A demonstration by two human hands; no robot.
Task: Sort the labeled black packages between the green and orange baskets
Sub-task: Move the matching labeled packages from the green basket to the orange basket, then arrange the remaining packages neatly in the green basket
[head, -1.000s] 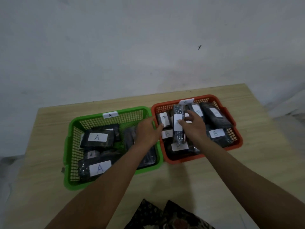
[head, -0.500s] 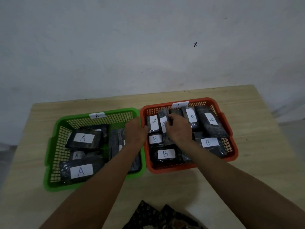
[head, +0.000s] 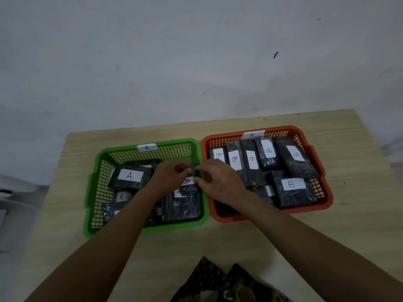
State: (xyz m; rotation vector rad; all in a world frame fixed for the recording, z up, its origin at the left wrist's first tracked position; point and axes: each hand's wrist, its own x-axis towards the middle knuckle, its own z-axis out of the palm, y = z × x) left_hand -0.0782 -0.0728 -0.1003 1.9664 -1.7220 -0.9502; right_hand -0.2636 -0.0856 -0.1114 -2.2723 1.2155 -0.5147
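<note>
Both hands (head: 197,178) on A package (head: 189,183)

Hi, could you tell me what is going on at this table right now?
A person is sorting black packages by letter. Both hands, the left hand and the right hand, meet over the right side of the green basket, pinching a package whose label shows an A. That basket is tagged A and holds other A packages. The orange basket beside it is tagged B and holds packages whose readable labels all say B. Both baskets sit on a wooden table.
</note>
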